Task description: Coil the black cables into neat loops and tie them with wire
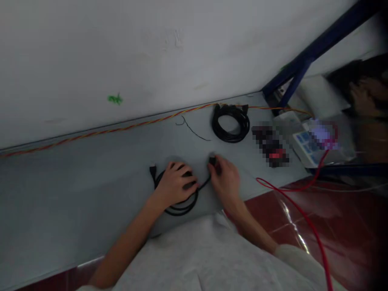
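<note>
On the grey table point(91, 194), at lower centre, a black cable point(182, 209) lies looped. The left hand point(176, 184) cups over the loop, its grip unclear; the right hand point(224, 180) pinches the cable's plug point(212, 161). At upper centre sits a second black coil point(230, 123), a twisted orange wire point(121, 128) running behind it along the wall point(121, 52).

Tabletop point(60, 202): gray, abuts white wall point(91, 60) w/ green mark point(114, 99). Twisted red/yellow wire point(127, 127) runs along rear edge to blk cable coil point(230, 123). Thin blk wire point(190, 128) lies loose just left of coil. Object R of coil point(269, 145) too pixelated to ID; white unit point(303, 153) w/ blue keys adjacent. Red cable point(307, 220) crosses glossy red sheet point(342, 218). Blue metal frame point(315, 52) at upper R.
</note>
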`<action>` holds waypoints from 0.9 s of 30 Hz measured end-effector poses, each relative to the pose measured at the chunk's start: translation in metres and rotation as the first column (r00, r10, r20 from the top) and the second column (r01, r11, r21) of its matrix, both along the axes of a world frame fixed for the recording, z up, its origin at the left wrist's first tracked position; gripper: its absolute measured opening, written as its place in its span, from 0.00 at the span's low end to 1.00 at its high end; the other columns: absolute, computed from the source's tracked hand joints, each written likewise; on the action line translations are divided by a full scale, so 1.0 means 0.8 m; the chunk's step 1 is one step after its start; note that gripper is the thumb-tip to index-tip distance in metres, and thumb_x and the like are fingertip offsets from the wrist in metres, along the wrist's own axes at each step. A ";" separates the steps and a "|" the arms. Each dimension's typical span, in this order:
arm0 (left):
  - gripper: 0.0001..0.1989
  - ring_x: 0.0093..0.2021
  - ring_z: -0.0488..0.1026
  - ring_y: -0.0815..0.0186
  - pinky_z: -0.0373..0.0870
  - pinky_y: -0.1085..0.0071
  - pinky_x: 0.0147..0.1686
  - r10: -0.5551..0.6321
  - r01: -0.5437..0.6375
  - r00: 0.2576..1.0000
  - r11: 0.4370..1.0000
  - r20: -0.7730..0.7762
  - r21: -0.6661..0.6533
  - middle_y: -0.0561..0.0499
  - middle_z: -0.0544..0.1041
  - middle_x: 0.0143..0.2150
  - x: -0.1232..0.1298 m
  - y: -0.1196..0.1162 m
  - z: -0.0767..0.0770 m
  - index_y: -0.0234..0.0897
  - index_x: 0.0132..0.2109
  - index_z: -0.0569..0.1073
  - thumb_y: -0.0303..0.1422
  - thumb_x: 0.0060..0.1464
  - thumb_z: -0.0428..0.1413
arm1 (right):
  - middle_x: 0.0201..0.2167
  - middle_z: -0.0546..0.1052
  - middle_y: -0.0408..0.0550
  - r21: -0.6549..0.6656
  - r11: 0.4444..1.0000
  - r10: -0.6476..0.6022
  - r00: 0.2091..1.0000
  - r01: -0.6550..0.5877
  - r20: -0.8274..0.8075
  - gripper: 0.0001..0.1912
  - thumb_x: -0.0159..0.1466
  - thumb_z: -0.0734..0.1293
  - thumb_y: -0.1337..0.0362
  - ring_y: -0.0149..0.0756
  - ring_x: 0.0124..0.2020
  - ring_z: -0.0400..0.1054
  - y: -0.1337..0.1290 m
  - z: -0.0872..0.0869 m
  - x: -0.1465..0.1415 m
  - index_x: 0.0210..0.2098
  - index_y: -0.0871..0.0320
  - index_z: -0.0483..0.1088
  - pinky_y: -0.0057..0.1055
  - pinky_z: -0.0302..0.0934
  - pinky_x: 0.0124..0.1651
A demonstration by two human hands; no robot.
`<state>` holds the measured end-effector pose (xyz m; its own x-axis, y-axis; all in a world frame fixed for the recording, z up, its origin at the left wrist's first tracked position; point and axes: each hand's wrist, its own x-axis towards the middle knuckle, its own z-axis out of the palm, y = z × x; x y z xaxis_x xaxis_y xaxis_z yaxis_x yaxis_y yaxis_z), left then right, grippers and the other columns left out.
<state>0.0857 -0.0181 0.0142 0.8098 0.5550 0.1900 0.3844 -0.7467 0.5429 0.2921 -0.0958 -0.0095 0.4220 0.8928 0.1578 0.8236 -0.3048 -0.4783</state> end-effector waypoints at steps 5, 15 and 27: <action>0.08 0.52 0.72 0.55 0.64 0.54 0.52 0.020 -0.020 1.000 1.000 0.009 -0.011 0.47 0.80 0.47 0.002 0.000 0.001 0.45 0.43 0.84 0.41 0.64 0.61 | 0.37 0.78 0.53 0.027 0.998 0.060 0.995 -0.058 -0.075 0.23 0.74 0.62 0.52 0.48 0.41 0.69 0.011 0.002 0.001 0.60 0.59 0.73 0.45 0.63 0.48; 0.10 0.50 0.74 0.57 0.66 0.54 0.52 0.124 -0.124 0.992 0.992 0.008 0.035 0.46 0.79 0.48 0.008 0.000 -0.007 0.45 0.46 0.83 0.42 0.65 0.60 | 0.36 0.77 0.50 -0.006 0.956 0.286 0.935 -0.294 -0.207 0.20 0.73 0.65 0.53 0.47 0.40 0.70 -0.039 0.008 -0.013 0.59 0.56 0.73 0.47 0.66 0.49; 0.09 0.47 0.78 0.59 0.74 0.57 0.52 0.304 -0.279 0.926 0.951 0.226 -0.136 0.46 0.83 0.44 0.013 0.004 -0.013 0.38 0.49 0.78 0.29 0.67 0.53 | 0.48 0.78 0.55 0.076 0.454 0.891 0.450 -0.888 -0.059 0.19 0.71 0.70 0.56 0.47 0.52 0.68 -0.051 0.028 -0.038 0.58 0.57 0.74 0.49 0.65 0.60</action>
<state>0.0959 -0.0150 0.0039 0.5458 0.7858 0.2907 0.4256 -0.5589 0.7117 0.2618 -0.1366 0.0129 -0.5878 0.7839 0.1998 0.5962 0.5867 -0.5479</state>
